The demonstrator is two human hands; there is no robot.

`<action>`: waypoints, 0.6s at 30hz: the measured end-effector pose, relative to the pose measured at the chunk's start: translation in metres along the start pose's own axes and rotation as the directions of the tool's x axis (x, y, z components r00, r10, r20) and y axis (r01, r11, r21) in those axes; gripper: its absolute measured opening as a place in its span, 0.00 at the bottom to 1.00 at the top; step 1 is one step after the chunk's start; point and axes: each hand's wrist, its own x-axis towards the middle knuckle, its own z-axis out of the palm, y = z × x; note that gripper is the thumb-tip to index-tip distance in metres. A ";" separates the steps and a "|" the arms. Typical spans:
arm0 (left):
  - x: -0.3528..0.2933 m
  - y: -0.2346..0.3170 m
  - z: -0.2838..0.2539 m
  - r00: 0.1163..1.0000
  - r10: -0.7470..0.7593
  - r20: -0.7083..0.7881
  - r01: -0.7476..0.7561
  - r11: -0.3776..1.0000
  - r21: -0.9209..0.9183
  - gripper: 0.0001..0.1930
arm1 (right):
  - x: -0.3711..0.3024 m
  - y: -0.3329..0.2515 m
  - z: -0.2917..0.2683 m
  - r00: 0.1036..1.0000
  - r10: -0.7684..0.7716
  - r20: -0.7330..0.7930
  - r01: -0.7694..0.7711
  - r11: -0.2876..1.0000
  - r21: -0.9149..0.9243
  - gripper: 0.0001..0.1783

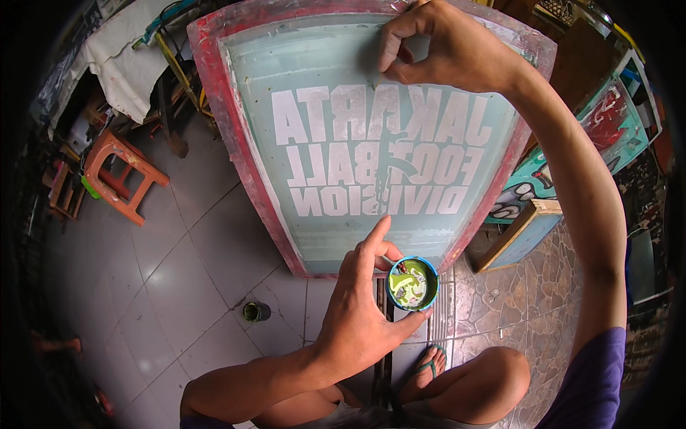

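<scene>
Below frame (357, 143) | left hand (357, 314) grips cup (413, 284) | right hand (443, 46) pinches frame top

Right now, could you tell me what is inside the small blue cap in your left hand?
The blue cap in the left hand holds smears of green and whitish paste, spread unevenly. Its bottom beneath the paste is covered, so its depth cannot be seen.

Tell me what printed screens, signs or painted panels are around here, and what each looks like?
Printing screen: centre, propped upright under the right hand; red frame, teal mesh, pale mirrored lettering.
Painted panel: right, behind the screen; teal with red and white graffiti-style shapes.
Small tub: in the left hand; round, blue rim, green and white paste, no label showing.
</scene>
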 end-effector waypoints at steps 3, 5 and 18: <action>0.000 0.000 0.001 1.000 -0.008 0.006 0.008 1.000 -0.015 0.59 | 0.000 -0.001 -0.001 1.000 -0.003 0.002 0.003 1.000 -0.013 0.06; 0.000 0.000 0.001 1.000 -0.012 0.008 0.012 1.000 -0.018 0.59 | 0.001 -0.003 -0.001 1.000 0.025 0.017 -0.025 1.000 -0.013 0.06; 0.002 0.003 -0.002 0.996 0.016 -0.091 -0.023 0.996 -0.085 0.60 | -0.094 -0.082 0.050 0.864 0.257 -0.434 0.051 0.811 0.583 0.07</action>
